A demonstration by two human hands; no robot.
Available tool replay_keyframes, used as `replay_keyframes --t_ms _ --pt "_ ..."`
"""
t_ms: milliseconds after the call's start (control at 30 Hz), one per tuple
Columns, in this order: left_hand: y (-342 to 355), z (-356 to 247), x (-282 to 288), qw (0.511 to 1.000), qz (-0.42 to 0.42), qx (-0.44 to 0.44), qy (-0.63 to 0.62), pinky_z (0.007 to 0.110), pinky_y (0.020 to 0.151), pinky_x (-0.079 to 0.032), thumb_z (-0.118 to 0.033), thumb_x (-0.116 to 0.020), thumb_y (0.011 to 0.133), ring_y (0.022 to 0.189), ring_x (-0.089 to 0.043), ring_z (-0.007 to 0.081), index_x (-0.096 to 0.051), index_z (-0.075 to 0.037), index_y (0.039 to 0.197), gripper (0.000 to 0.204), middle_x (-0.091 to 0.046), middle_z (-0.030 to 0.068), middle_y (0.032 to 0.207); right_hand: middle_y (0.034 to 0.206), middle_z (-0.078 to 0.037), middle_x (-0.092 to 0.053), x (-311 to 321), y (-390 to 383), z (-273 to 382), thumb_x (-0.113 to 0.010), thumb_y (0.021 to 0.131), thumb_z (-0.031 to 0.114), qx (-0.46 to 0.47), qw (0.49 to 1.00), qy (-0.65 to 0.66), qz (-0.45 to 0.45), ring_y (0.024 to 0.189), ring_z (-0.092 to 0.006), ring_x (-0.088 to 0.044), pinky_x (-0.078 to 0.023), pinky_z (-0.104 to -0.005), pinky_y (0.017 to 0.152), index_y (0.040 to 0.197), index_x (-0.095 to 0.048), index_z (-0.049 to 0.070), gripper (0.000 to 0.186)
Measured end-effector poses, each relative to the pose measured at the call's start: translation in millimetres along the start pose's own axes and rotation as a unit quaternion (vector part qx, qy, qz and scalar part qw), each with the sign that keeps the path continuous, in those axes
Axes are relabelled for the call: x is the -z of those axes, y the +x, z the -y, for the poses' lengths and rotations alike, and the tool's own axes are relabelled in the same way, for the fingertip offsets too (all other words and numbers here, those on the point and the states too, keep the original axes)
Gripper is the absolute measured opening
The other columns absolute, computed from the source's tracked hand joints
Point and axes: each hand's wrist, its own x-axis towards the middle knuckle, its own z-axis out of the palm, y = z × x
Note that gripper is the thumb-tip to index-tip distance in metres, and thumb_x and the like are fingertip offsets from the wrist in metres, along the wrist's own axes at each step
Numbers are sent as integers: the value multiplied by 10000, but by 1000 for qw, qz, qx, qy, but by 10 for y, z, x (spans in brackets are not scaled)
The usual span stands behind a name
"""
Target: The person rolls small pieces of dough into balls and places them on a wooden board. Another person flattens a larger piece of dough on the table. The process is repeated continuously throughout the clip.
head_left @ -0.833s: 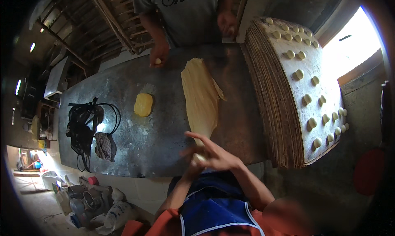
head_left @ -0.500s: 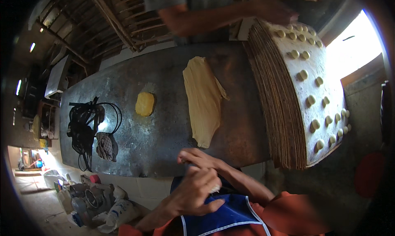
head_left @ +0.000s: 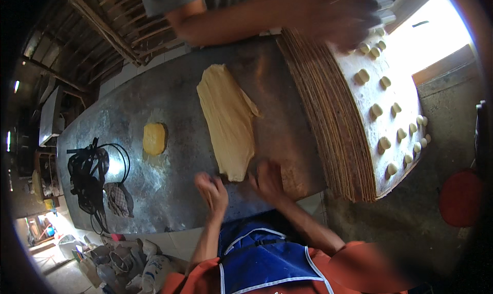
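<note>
Yellow dough sheet (head_left: 228, 122) lay by table's (head_left: 169, 191) near edge; our left hand (head_left: 211, 190) & right hand (head_left: 268, 180), loosely curled, empty, touched its end.

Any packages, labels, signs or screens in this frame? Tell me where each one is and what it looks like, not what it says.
Pale bulging sacks: on the floor at lower left below the grey metal table, whitish and rounded, details too small to tell.
No labels, signs or screens show.
</note>
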Motion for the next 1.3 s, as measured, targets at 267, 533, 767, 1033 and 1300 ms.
replay_keyframes --t_ms 267,533,767,1033,1300 --pt "440 122 273 1000 -8 6 -9 474 809 -452 -26 -711 909 900 -547 365 -398 2 1082 359 -491 187 991 877 -246 -613 352 396 -248 -717 841 186 -10 999 -31 -7 839 -466 -606 -464 -567 786 973 -602 -4 258" --pt "118 313 614 997 63 -53 -5 465 791 -449 -34 -693 915 878 -536 360 -407 15 1021 309 -478 186 968 874 -211 -582 515 124 -563 -749 853 154 111 992 50 28 791 -417 -560 -443 -509 735 932 -544 10 263" --pt "-212 13 368 987 30 -132 -82 427 731 -426 0 -619 955 817 -523 345 -389 -5 1027 240 -464 156 920 888 -181 -589 120 -332 -520 -753 848 193 94 986 78 111 790 -415 -563 -458 -500 734 983 -538 3 317" --pt "-8 -141 136 998 -8 -30 -61 436 759 -438 -13 -616 940 860 -518 332 -409 11 1050 236 -461 171 951 871 -253 -582 201 -122 -203 -721 829 126 25 998 53 12 824 -457 -581 -462 -524 757 943 -569 -20 239" --pt "332 63 224 999 0 23 22 448 812 -460 63 -590 882 886 -537 365 -435 14 1049 233 -480 203 1006 901 -237 -572 199 115 -359 -718 835 122 12 998 -16 -52 809 -453 -569 -451 -533 748 945 -550 -29 252"
